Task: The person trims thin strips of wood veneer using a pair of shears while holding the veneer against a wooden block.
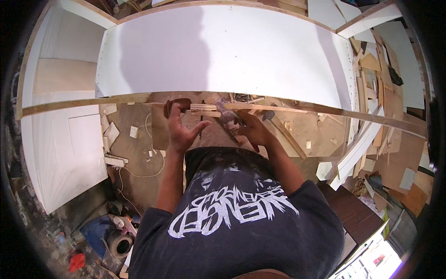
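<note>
Before me stands a large white panel (269, 51) with a wooden frame. My left hand (180, 132) is raised at its near edge, thumb spread away from the fingers. The fingertips are beside a brown piece (179, 107) whose kind I cannot make out. Just right of them are short light wood strips (203, 107). My right hand (255, 131) is bent with curled fingers below the pale end of a long wood strip (265, 107). What those fingers hold, if anything, is hidden. Dusty, pinkish-grey shapes (230, 122) lie between the hands, too unclear to name.
What looks like a hammer (288, 135) lies on the dusty floor, right of my right hand. Wood offcuts (111, 134) and a pale cord (139, 176) are on the left. A white panel (74, 158) stands farther left. Boards and scraps (385, 93) crowd the right.
</note>
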`<act>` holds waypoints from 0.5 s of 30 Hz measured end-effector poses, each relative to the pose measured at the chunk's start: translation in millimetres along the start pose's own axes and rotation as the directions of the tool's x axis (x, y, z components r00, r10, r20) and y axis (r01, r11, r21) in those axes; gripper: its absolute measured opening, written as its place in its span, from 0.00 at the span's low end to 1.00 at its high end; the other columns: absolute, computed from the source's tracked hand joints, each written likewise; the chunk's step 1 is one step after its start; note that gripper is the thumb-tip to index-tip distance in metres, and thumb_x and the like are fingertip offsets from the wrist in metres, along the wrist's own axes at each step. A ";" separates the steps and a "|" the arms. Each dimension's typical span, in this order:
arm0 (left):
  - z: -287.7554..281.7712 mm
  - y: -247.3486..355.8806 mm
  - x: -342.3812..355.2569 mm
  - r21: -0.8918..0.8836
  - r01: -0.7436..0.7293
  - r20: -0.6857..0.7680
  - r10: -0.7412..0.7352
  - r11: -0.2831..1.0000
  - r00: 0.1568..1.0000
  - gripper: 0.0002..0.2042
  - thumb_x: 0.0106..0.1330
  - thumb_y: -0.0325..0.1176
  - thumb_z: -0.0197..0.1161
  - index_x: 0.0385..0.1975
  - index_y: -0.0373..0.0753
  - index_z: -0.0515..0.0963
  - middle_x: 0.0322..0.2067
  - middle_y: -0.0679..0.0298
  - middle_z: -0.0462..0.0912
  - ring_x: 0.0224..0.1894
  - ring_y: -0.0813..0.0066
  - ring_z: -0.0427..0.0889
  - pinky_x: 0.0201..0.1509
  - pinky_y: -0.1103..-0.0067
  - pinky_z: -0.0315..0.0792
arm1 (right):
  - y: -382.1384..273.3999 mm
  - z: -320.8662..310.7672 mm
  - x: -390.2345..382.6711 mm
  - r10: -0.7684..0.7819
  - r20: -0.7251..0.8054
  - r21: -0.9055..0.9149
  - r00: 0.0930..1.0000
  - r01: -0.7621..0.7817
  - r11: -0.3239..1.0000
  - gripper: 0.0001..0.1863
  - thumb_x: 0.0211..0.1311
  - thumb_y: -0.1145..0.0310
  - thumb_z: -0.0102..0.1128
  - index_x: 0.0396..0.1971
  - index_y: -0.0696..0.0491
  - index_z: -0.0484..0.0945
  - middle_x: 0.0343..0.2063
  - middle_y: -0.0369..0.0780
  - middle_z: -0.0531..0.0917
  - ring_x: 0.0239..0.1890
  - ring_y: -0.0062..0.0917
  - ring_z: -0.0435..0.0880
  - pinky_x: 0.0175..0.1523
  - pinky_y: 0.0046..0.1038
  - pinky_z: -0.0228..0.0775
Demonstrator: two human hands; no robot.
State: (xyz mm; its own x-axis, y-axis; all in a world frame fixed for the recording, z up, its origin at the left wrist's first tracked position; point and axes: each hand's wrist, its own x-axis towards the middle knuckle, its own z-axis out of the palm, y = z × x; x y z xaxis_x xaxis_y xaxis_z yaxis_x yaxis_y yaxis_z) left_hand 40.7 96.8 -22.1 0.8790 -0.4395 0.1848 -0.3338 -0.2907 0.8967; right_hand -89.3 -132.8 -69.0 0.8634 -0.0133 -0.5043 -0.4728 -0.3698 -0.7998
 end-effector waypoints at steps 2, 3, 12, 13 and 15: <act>-1.7 4.7 4.5 0.090 -0.043 0.059 0.038 0.995 0.998 0.31 0.47 0.49 0.84 0.41 0.34 0.75 0.38 0.59 0.79 0.44 0.65 0.76 0.52 0.69 0.70 | 12.3 7.1 -11.1 0.022 -0.134 0.076 0.991 -0.012 0.997 0.33 0.60 0.58 0.64 0.62 0.61 0.72 0.54 0.55 0.80 0.58 0.45 0.80 0.61 0.44 0.72; -1.6 0.8 5.4 0.173 -0.104 0.049 0.097 0.979 0.994 0.30 0.47 0.47 0.84 0.40 0.35 0.76 0.36 0.58 0.80 0.42 0.62 0.77 0.51 0.68 0.70 | 14.2 9.5 -17.0 0.125 -0.197 -0.085 0.973 -0.144 0.986 0.34 0.59 0.55 0.64 0.61 0.61 0.71 0.54 0.56 0.80 0.58 0.46 0.80 0.61 0.46 0.72; 3.1 25.2 6.7 0.188 -0.076 -0.042 0.085 0.979 0.996 0.26 0.52 0.42 0.81 0.43 0.33 0.77 0.38 0.51 0.82 0.45 0.53 0.80 0.52 0.64 0.72 | 128.5 62.2 -28.5 -0.059 -0.805 -0.353 0.591 -0.397 0.847 0.31 0.48 0.60 0.72 0.54 0.51 0.74 0.50 0.52 0.77 0.55 0.50 0.78 0.56 0.49 0.73; 5.7 26.9 8.1 0.228 -0.102 -0.022 0.110 0.968 0.994 0.26 0.54 0.41 0.80 0.46 0.32 0.76 0.41 0.50 0.82 0.46 0.54 0.81 0.53 0.64 0.73 | 138.0 61.6 -29.3 0.028 -0.856 -0.215 0.516 -0.404 0.889 0.29 0.48 0.66 0.71 0.53 0.51 0.74 0.47 0.50 0.77 0.52 0.49 0.78 0.55 0.49 0.73; 8.3 23.9 4.3 0.206 -0.119 -0.029 0.128 0.971 0.991 0.27 0.54 0.39 0.80 0.48 0.32 0.75 0.44 0.49 0.80 0.49 0.52 0.79 0.56 0.63 0.70 | 138.2 63.6 -35.5 -0.003 -0.888 -0.194 0.461 -0.368 0.909 0.27 0.49 0.68 0.70 0.52 0.51 0.75 0.47 0.50 0.77 0.52 0.49 0.78 0.55 0.48 0.73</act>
State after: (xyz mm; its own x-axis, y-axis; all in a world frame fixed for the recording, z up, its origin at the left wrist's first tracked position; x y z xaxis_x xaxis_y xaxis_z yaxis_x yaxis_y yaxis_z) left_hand 33.7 80.8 -3.2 0.8386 -0.4481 0.3097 -0.4992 -0.4049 0.7660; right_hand -196.5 -124.3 -182.4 0.5551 -0.8297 0.0589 -0.7136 -0.5114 -0.4788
